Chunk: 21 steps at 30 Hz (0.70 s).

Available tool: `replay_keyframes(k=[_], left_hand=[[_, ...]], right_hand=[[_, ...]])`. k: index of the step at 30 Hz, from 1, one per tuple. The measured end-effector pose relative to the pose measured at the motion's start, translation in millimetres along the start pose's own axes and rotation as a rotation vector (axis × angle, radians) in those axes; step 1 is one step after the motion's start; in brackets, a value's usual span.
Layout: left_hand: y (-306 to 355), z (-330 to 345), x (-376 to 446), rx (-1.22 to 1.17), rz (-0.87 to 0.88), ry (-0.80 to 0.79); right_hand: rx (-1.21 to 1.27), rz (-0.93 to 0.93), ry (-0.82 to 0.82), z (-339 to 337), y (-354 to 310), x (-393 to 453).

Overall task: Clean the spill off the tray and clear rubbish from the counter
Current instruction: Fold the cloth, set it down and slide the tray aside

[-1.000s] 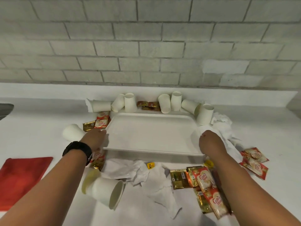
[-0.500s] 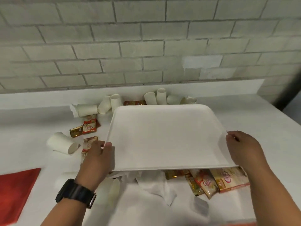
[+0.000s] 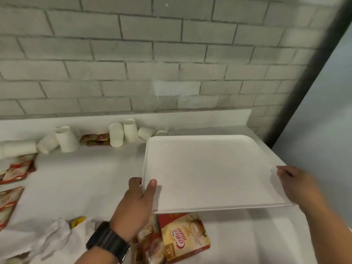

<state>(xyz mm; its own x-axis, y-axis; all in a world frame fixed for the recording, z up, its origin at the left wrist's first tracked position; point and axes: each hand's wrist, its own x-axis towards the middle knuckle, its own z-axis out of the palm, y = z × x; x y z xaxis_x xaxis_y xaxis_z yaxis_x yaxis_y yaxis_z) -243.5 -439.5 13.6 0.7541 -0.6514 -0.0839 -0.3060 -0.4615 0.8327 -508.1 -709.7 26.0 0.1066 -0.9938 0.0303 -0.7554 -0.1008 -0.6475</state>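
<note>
the white tray [image 3: 209, 168] is held above the bench [image 3: 85, 178] at its right end, face up, long axis running left to right. its left edge is pinched by the left hand [image 3: 133, 208], its right edge gripped by the blurred right hand [image 3: 297, 185].

A cream and red sachet [image 3: 183, 240] is lying on the tabletop [image 3: 76, 180] just below the near edge of the tray [image 3: 213, 168], and it is showing the brand "Coffee mate" in red lettering, running at a slant across its front. A smaller line of print above the brand is too blurred to read. The red and white sachets [image 3: 16, 169] at the left edge are carrying some print, but it is smeared and nothing is coming through. A small yellow tag [image 3: 77, 221] among the tissues is showing dark marks that cannot be made out. The brown sachets [image 3: 95, 139] by the cups are too small to read.
</note>
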Motion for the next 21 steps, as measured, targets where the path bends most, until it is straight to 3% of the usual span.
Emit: replay_keyframes(k=[10, 15, 21], left_hand=[[70, 157, 75, 0.024, -0.062, -0.203], [88, 193, 119, 0.166, -0.150, -0.167], [82, 216, 169, -0.008, -0.308, -0.152]], right_hand=[[-0.119, -0.089, -0.030, -27, 80, 182], [-0.146, -0.126, -0.069, -2, 96, 242], [-0.126, -0.136, -0.123, 43, 92, 289]])
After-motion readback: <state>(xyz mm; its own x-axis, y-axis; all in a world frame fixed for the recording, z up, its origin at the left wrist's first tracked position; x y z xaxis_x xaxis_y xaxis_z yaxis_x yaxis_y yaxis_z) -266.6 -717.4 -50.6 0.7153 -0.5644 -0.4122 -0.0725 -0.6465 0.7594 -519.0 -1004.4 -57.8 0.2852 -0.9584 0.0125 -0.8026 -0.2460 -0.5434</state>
